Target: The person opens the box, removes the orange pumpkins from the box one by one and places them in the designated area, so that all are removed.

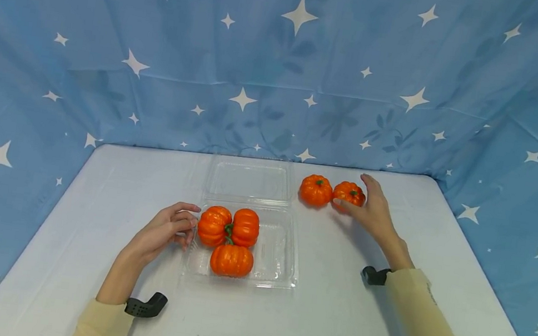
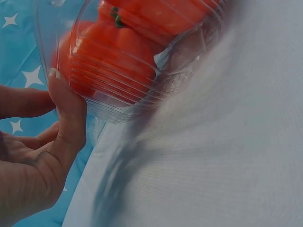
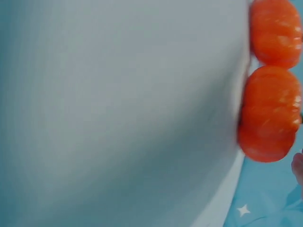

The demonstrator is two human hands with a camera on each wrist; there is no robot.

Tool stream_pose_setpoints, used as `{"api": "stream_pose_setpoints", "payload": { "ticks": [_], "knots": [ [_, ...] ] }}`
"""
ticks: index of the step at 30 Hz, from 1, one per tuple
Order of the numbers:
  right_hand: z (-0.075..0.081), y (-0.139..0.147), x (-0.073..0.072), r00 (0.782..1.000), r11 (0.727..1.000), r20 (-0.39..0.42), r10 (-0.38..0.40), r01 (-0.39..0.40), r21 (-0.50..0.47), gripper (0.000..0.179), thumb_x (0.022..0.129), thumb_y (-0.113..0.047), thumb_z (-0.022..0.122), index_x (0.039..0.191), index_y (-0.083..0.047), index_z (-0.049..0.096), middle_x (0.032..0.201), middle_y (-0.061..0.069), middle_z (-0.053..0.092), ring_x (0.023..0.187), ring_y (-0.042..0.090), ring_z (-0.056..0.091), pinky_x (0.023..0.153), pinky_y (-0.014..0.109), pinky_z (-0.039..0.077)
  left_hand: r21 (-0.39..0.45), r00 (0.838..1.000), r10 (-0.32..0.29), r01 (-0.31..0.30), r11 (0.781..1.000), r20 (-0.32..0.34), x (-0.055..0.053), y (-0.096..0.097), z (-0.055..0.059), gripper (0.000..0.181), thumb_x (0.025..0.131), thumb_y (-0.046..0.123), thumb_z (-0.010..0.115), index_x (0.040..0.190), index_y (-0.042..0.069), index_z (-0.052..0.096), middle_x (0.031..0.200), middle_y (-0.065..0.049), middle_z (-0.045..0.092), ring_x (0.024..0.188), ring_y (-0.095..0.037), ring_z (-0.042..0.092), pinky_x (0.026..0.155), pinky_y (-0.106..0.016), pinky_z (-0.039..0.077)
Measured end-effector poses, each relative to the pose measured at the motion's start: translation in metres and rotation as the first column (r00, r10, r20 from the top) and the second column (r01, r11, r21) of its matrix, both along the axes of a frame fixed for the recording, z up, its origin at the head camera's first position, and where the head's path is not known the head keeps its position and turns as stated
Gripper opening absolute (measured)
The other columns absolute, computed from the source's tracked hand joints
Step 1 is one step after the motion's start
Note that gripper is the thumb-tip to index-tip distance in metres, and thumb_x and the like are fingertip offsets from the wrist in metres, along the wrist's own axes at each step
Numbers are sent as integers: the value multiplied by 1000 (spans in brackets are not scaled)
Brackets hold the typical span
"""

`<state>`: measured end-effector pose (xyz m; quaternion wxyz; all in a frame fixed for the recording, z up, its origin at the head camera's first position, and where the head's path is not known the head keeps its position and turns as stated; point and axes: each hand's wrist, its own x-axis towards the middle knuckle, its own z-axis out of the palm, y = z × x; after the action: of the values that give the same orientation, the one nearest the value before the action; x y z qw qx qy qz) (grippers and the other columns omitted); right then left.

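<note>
Three orange toy pumpkins, among them the front one (image 1: 232, 261), sit in the left part of a clear plastic clamshell box (image 1: 279, 248). My left hand (image 1: 160, 233) is at the box's left side, fingers loosely bent; in the left wrist view the thumb (image 2: 68, 111) lies against the clear wall beside a pumpkin (image 2: 113, 61). Farther back on the right, my right hand (image 1: 371, 211) spreads thumb and fingers around the right-hand loose pumpkin (image 1: 349, 193). In the right wrist view a fingertip (image 3: 298, 165) shows apart from that pumpkin (image 3: 270, 116).
Another loose pumpkin (image 1: 316, 190) stands directly left of the one by my right hand. The box's clear lid (image 1: 249, 182) lies folded open toward the back. A white-covered table (image 1: 321, 320) bears everything, and a blue star-patterned curtain (image 1: 261, 66) rises behind it.
</note>
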<state>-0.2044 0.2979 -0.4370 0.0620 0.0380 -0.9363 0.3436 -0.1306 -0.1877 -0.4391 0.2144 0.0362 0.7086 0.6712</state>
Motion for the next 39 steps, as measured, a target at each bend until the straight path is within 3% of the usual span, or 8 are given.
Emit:
{"api": "stream_pose_setpoints", "payload": {
  "ticks": [9, 15, 23, 31, 39],
  "knots": [
    [8, -17, 9, 993, 997, -114, -13, 4, -79, 92, 88, -34, 83, 155, 4, 34, 164, 23, 30, 150, 45, 30, 118, 66, 30, 2, 1000, 5, -5, 1000, 0, -1, 0, -2, 44, 104, 8, 53, 143, -7, 39, 89, -5, 60, 65, -14, 58, 57, -28, 56],
    [15, -33, 17, 988, 989, -154, 20, -42, -143, 86, 88, -27, 82, 155, 2, 37, 165, 19, 30, 150, 43, 31, 118, 67, 30, 9, 1000, -11, 11, 1000, -13, -2, 0, -2, 46, 104, 9, 53, 143, -9, 37, 89, -5, 61, 66, -14, 57, 58, -28, 56],
    [35, -64, 28, 979, 985, -189, 76, -104, -138, 84, 87, -25, 82, 156, -4, 39, 166, 15, 31, 151, 41, 31, 117, 70, 29, 11, 1000, -4, 4, 1000, -1, -2, 0, -2, 46, 104, 9, 53, 143, -10, 36, 89, -4, 60, 66, -13, 57, 57, -27, 55],
    [51, -88, 43, 975, 960, -175, 138, -175, -219, 87, 87, -31, 83, 159, -15, 38, 168, 3, 29, 150, 37, 37, 115, 67, 35, 14, 1000, -6, 6, 1000, -3, -2, 0, -3, 45, 104, 9, 53, 143, -9, 37, 90, -5, 61, 67, -14, 57, 58, -27, 54],
    [61, -112, 55, 952, 926, -223, 208, -265, -267, 85, 85, -25, 85, 157, -18, 41, 164, 4, 36, 146, 31, 43, 117, 61, 37, 50, 1000, -8, 8, 999, 1, -2, -1, -4, 46, 104, 5, 51, 144, -10, 35, 89, -4, 61, 67, -14, 57, 57, -27, 54]
  ]
}}
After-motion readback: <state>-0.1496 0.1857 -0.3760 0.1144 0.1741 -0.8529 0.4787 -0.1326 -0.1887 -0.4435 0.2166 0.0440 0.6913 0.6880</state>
